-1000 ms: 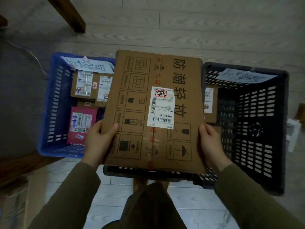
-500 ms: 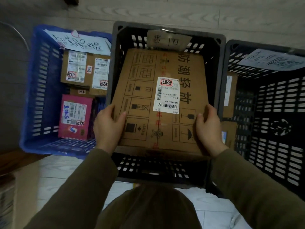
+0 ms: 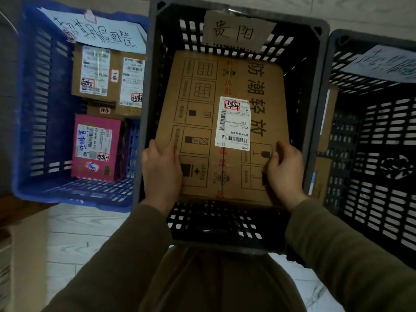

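A flat brown cardboard box [image 3: 202,122] with black printed symbols and a white shipping label [image 3: 234,123] lies inside the middle grey crate [image 3: 315,113]. My left hand [image 3: 162,170] grips its near left edge, thumb on top. My right hand [image 3: 284,173] grips its near right edge the same way. A cardboard tag with handwriting [image 3: 236,32] hangs on the crate's far wall.
A blue crate [image 3: 29,109] on the left holds brown parcels [image 3: 99,73] and a pink parcel [image 3: 95,146], with a white handwritten sign [image 3: 94,30]. A black crate [image 3: 387,143] on the right holds a brown parcel [image 3: 326,118]. Pale floor tiles [image 3: 78,233] lie near me.
Both hands have lowered the cardboard box from above the crates down into the middle grey crate. The view has moved closer over the crates.
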`<state>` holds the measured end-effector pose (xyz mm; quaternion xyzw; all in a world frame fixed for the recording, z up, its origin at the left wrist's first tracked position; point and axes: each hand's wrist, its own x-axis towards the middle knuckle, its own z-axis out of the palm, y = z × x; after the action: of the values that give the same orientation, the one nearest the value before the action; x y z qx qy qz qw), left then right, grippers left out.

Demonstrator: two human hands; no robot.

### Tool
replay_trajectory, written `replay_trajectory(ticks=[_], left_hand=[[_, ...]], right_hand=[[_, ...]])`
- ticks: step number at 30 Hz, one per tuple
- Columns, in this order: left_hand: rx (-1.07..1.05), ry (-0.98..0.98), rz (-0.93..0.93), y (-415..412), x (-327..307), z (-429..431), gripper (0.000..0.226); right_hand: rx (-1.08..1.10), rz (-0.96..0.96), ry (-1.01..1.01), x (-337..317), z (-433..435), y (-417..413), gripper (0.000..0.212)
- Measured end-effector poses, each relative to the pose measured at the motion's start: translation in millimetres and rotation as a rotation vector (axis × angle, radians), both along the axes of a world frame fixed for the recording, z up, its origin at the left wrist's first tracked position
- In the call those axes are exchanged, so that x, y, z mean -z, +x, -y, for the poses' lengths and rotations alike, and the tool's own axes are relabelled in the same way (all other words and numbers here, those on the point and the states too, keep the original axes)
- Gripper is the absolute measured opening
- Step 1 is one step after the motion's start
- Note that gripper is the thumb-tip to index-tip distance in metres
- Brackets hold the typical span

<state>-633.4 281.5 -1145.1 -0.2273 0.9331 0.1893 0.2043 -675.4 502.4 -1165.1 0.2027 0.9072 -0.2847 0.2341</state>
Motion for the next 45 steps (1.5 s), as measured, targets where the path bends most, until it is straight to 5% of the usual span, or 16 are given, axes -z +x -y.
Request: replay_trajectory(ticks=[5, 9, 18, 28, 32, 40, 45], left_hand=[[0.077, 0.014, 0.169, -0.8, 18.8, -1.7, 0.033], [0.078, 0.243, 0.332, 20.2, 31.9, -13.3, 0.039], [-0.043, 0.395, 0.211, 34.6, -9.1, -21.1, 0.027], [-0.244, 0.434, -0.041, 24.5, -222.2, 27.7, 0.051], [-0.424, 0.432, -0.196, 49.6, -318.4, 57.1, 0.042], [-0.892, 0.288, -0.453, 182.8, -474.7, 92.3, 0.054], [-1.138, 0.233, -0.67, 316.4, -545.2, 95.6, 0.041]], right_hand=[[0.003, 0.098, -0.015, 7.8, 2.5, 8.6, 0.044], [-0.031, 0.233, -0.033, 16.6, 3.0, 8.9, 0.038], [-0.017, 0.284, -0.158, -27.8, 7.0, 11.4, 0.047], [-0.304, 0.177, -0.331, -237.0, 95.7, -12.2, 0.041], [-0.499, 0.114, -0.376, -327.2, 147.7, -7.3, 0.03], [-1.01, 0.027, -0.497, -484.5, 244.9, 78.0, 0.026], [-1.325, 0.014, -0.609, -561.1, 294.8, 184.5, 0.026]])
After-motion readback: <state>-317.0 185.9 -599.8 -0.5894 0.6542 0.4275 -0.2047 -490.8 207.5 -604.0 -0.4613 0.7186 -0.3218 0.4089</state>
